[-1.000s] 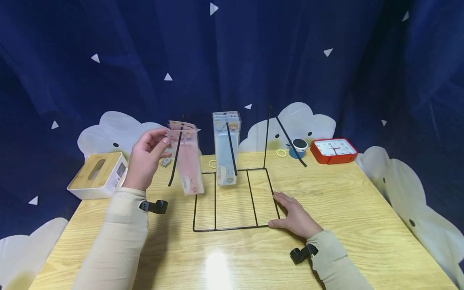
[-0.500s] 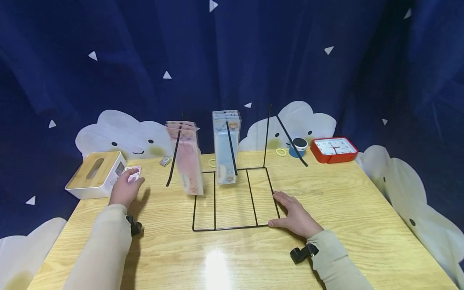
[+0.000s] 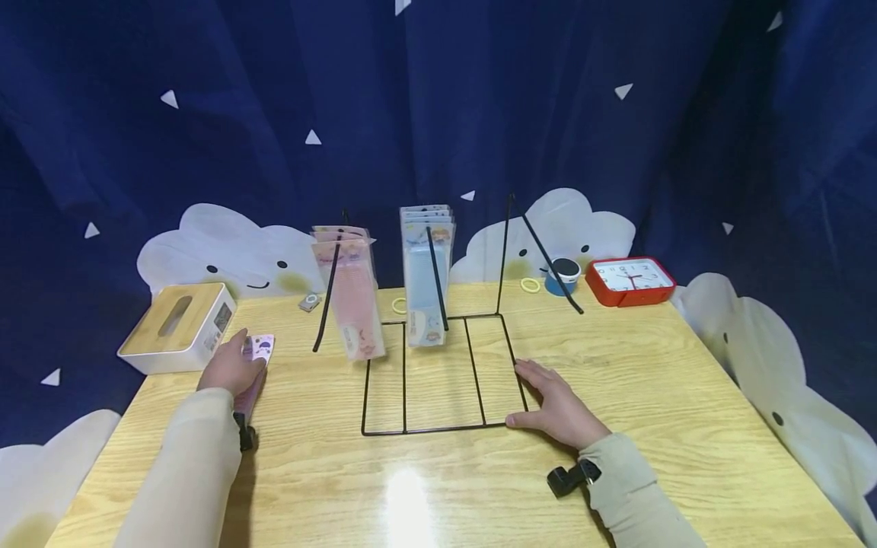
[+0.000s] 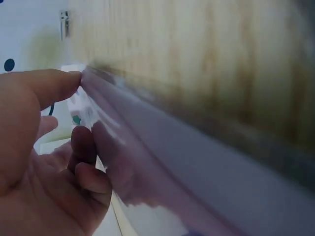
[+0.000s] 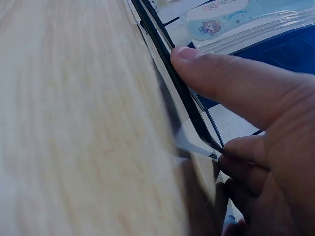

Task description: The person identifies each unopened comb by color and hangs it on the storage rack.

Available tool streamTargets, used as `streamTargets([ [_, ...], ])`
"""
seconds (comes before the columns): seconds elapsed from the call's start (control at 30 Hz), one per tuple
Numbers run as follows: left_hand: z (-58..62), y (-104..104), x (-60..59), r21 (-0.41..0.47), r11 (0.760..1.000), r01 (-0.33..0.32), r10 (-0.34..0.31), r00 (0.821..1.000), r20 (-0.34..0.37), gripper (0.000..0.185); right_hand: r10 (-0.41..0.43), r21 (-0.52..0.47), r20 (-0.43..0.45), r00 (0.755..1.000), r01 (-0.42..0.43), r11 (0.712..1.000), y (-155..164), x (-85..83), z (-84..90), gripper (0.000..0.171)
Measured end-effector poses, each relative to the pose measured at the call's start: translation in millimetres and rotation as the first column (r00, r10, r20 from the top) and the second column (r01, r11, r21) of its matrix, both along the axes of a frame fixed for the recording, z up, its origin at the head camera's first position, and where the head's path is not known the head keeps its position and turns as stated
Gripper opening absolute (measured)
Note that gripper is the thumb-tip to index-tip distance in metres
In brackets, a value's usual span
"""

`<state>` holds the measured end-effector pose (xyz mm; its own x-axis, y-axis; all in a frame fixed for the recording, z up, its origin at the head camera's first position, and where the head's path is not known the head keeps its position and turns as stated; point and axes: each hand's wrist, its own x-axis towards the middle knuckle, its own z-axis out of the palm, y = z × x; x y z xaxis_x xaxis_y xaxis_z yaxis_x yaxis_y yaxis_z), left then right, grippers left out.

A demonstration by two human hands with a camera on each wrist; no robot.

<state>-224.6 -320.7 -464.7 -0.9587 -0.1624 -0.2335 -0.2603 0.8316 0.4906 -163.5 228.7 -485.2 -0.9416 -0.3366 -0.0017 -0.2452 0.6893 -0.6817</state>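
My left hand (image 3: 229, 369) lies low on the table beside the tissue box and pinches a clear purple packet (image 3: 260, 348) by its edge. In the left wrist view the thumb and fingers of that hand (image 4: 78, 110) nip the packet (image 4: 197, 167). My right hand (image 3: 555, 407) rests flat over the right front corner of the black wire rack (image 3: 438, 430); its thumb (image 5: 211, 93) lies on the wire (image 5: 157, 29). Pink packets (image 3: 349, 301) hang on the left peg and blue packets (image 3: 426, 278) on the middle one. The right peg (image 3: 548, 262) is bare.
A white tissue box with a wooden lid (image 3: 180, 327) stands at the left edge. At the back right are a red clock (image 3: 630, 280), a small round speaker (image 3: 565, 272) and a yellow ring (image 3: 530, 286). A dark blue curtain hangs behind the wooden table (image 3: 651, 396).
My left hand left the pink packets on the left peg, dropped to the table by the tissue box and took hold of the purple packet. The right hand stayed put.
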Motion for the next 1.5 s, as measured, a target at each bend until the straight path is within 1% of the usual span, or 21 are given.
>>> streamTargets([
  [0.07, 0.9, -0.7, 2.8, -0.002, 1.0, -0.007, 0.007, 1.0, 0.002, 0.084, 0.001, -0.001, 0.002, 1.0, -0.001, 1.0, -0.7, 0.2, 0.1, 0.098],
  [0.17, 3.1, -1.1, 7.5, 0.039, 0.999, -0.021, 0.022, 1.0, -0.01, 0.08, -0.004, -0.001, 0.0, 1.0, 0.004, 1.0, -1.2, 0.5, 0.0, 0.098],
  [0.3, 10.7, 1.7, 15.9, 0.105, 0.994, -0.016, 0.02, 0.999, -0.038, 0.049, -0.003, -0.003, -0.012, 1.0, 0.002, 1.0, -1.6, 0.6, -0.5, 0.097],
  [0.37, 17.9, 5.9, 22.0, 0.132, 0.991, 0.004, 0.009, 0.996, -0.091, 0.033, 0.001, -0.002, -0.022, 1.0, -0.001, 1.0, -1.8, 0.7, -1.0, 0.097],
  [0.4, 22.3, 9.4, 25.7, 0.141, 0.99, 0.017, 0.002, 0.991, -0.134, 0.029, 0.001, -0.003, -0.029, 1.0, -0.001, 1.0, -1.7, 0.7, -1.3, 0.097],
  [0.5, 36.9, 22.4, 40.1, 0.19, 0.98, 0.057, -0.004, 0.962, -0.272, 0.027, -0.002, -0.003, -0.046, 0.999, 0.001, 1.0, -1.3, 1.0, -2.3, 0.097],
  [0.63, 59.8, 45.9, 69.1, 0.294, 0.953, 0.08, 0.037, 0.928, -0.371, 0.03, 0.011, 0.001, -0.058, 0.998, -0.011, 1.0, -0.8, 1.1, -3.8, 0.097],
  [0.73, 81.3, 67.4, 92.1, 0.321, 0.941, 0.11, 0.045, 0.897, -0.439, 0.028, 0.014, 0.0, -0.068, 0.998, -0.014, 1.0, -0.8, 0.6, -3.9, 0.096],
  [0.77, 88.5, 74.8, 99.1, 0.322, 0.937, 0.132, 0.037, 0.881, -0.471, 0.026, 0.013, -0.001, -0.072, 0.997, -0.014, 1.0, -0.8, 0.3, -3.9, 0.096],
  [0.83, 101.9, 89.1, 112.0, 0.335, 0.921, 0.198, 0.019, 0.837, -0.546, 0.019, 0.014, 0.001, -0.078, 0.997, -0.014, 1.0, -0.9, -0.1, -4.1, 0.096],
  [0.9, 114.5, 102.0, 123.5, 0.365, 0.886, 0.285, 0.003, 0.785, -0.62, 0.011, 0.014, 0.0, -0.077, 0.997, -0.014, 1.0, -0.6, -0.5, -3.8, 0.096],
  [1.0, 129.4, 120.2, 136.0, 0.43, 0.796, 0.426, 0.005, 0.706, -0.708, 0.013, 0.009, 0.001, -0.073, 0.997, -0.009, 1.0, 1.5, -0.5, -2.8, 0.097],
  [1.07, 135.4, 129.3, 142.3, 0.468, 0.731, 0.497, 0.022, 0.668, -0.744, 0.019, 0.005, -0.002, -0.066, 0.998, -0.005, 1.0, 0.9, -0.3, -2.3, 0.097],
  [1.13, 138.8, 136.9, 145.1, 0.494, 0.669, 0.555, 0.038, 0.639, -0.769, 0.022, 0.003, -0.005, -0.064, 0.998, -0.003, 1.0, 0.5, -0.1, -2.4, 0.097],
  [1.17, 140.1, 139.9, 146.0, 0.5, 0.65, 0.573, 0.044, 0.628, -0.777, 0.023, 0.004, -0.007, -0.062, 0.998, -0.004, 1.0, 0.2, 0.0, -2.6, 0.097],
  [1.2, 141.4, 142.2, 146.8, 0.51, 0.632, 0.583, 0.053, 0.624, -0.78, 0.023, 0.005, -0.008, -0.059, 0.998, -0.006, 1.0, -0.3, 0.1, -2.8, 0.097],
  [1.27, 143.2, 146.2, 146.7, 0.524, 0.609, 0.595, 0.066, 0.621, -0.781, 0.021, 0.008, -0.01, -0.058, 0.998, -0.008, 1.0, -0.4, 0.1, -3.3, 0.096],
  [1.3, 144.2, 147.4, 146.8, 0.524, 0.616, 0.588, 0.068, 0.623, -0.779, 0.02, 0.009, -0.012, -0.056, 0.998, -0.009, 1.0, -0.5, 0.0, -3.7, 0.096],
  [1.33, 145.3, 148.4, 146.8, 0.516, 0.635, 0.575, 0.067, 0.625, -0.778, 0.019, 0.008, -0.011, -0.055, 0.998, -0.008, 1.0, -0.5, -0.1, -4.0, 0.096],
  [1.4, 147.2, 150.2, 146.5, 0.517, 0.662, 0.542, 0.08, 0.635, -0.768, 0.017, 0.004, -0.007, -0.053, 0.999, -0.004, 1.0, -0.3, -0.2, -4.1, 0.096],
  [1.5, 148.5, 151.6, 145.1, 0.518, 0.692, 0.503, 0.099, 0.645, -0.758, 0.016, -0.001, -0.002, -0.051, 0.999, 0.001, 1.0, 0.2, -0.3, -3.5, 0.096],
])
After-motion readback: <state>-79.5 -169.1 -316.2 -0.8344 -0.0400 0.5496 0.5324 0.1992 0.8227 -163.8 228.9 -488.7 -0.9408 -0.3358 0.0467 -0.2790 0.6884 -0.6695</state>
